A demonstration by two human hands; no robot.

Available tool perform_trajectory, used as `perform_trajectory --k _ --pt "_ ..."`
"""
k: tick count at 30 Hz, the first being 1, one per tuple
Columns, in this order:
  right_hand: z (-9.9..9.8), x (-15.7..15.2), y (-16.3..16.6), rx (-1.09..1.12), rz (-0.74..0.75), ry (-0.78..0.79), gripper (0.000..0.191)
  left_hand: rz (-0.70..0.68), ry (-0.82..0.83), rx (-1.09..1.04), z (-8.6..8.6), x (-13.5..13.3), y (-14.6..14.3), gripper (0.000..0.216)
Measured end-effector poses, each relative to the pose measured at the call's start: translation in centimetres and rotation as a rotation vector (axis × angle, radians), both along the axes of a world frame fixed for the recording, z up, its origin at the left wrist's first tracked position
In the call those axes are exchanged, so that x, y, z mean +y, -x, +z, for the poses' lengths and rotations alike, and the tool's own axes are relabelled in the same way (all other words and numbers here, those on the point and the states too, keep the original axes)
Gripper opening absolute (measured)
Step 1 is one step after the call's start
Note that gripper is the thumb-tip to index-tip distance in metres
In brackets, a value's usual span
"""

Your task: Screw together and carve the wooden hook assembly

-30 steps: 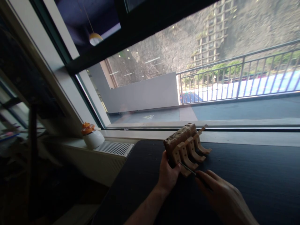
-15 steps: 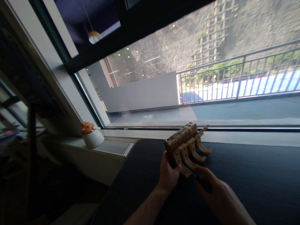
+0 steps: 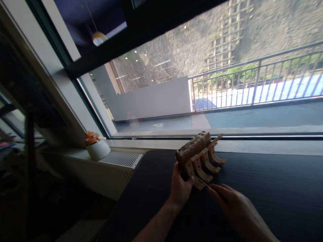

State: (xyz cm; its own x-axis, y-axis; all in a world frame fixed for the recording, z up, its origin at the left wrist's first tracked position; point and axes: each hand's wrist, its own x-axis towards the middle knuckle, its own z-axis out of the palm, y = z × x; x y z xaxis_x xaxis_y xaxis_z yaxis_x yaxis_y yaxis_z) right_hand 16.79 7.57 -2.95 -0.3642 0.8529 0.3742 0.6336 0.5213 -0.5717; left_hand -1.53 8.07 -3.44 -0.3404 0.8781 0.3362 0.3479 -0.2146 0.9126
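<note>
A rough brown wooden block [image 3: 194, 148] with several curved pale wooden hooks [image 3: 210, 164] along its side is propped at a tilt above the dark table. My left hand [image 3: 180, 186] is closed around its near left end, thumb on the front by the nearest hook. In my right hand [image 3: 230, 201] is a screwdriver [image 3: 202, 182], its dark handle mostly hidden by the fingers. The thin metal shaft points up and left, its tip at the nearest hook close to my left thumb. Whether a screw sits under the tip is too small to tell.
The dark table [image 3: 264, 188] reaches to the window sill [image 3: 272, 145]. Left of it, a white pot [image 3: 98, 150] with something orange on top stands on a ledge beside a slatted vent [image 3: 121, 159]. Behind the large window are a railing [image 3: 227, 89] and a slope.
The fingers of my right hand have shifted on the screwdriver handle, covering more of it. The block and my left hand keep their places; the whole view has moved slightly.
</note>
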Motion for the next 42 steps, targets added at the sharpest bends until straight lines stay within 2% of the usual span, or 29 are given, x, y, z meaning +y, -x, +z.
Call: perform_trajectory --k 5,8,11,13,16,21,23,25,28,31,35,38,42 --pt "-0.2 -0.1 0.6 0.002 -0.057 0.016 0.025 0.000 -0.001 0.011 0.3 -0.2 -0.1 0.042" --pt "0.1 -0.4 0.3 -0.055 -0.077 -0.107 0.020 -0.007 -0.004 -0.010 0.3 -0.1 -0.1 0.043" --pt "0.5 -0.6 -0.2 -0.089 -0.056 -0.258 0.023 -0.012 -0.017 -0.016 0.0 0.1 0.0 0.045" --pt "0.7 -0.6 -0.4 -0.098 -0.055 -0.303 0.025 -0.004 -0.018 -0.006 -0.2 0.1 0.0 0.045" --pt "0.8 -0.4 -0.4 -0.087 -0.062 -0.244 0.028 0.005 -0.018 0.011 -0.2 0.1 0.0 0.045" --pt "1.0 -0.1 0.2 0.027 0.011 0.112 0.041 0.006 -0.011 0.022 0.0 0.0 0.0 0.046" --pt "1.1 -0.1 0.4 0.045 -0.007 0.165 0.036 -0.003 -0.011 0.017 0.0 0.0 0.0 0.045" --pt "1.1 -0.3 0.4 0.035 -0.036 0.127 0.028 -0.007 -0.014 0.003 0.0 0.0 0.0 0.043" --pt "1.2 -0.6 0.2 -0.004 -0.046 -0.021 0.022 -0.002 -0.024 -0.017 0.1 -0.1 -0.1 0.042" --pt "1.5 -0.8 -0.3 -0.055 -0.051 -0.188 0.024 0.001 -0.022 -0.034 0.3 -0.1 -0.2 0.044" --pt "1.6 -0.9 -0.6 -0.118 -0.066 -0.292 0.026 -0.003 -0.023 -0.052 0.2 -0.1 -0.3 0.045" --pt "1.4 -0.8 -0.5 -0.134 -0.069 -0.266 0.028 -0.012 -0.016 -0.036 0.0 0.0 -0.2 0.044" --pt "1.4 -0.5 0.0 -0.057 -0.037 -0.008 0.037 -0.011 -0.017 -0.010 -0.1 -0.1 -0.1 0.044"
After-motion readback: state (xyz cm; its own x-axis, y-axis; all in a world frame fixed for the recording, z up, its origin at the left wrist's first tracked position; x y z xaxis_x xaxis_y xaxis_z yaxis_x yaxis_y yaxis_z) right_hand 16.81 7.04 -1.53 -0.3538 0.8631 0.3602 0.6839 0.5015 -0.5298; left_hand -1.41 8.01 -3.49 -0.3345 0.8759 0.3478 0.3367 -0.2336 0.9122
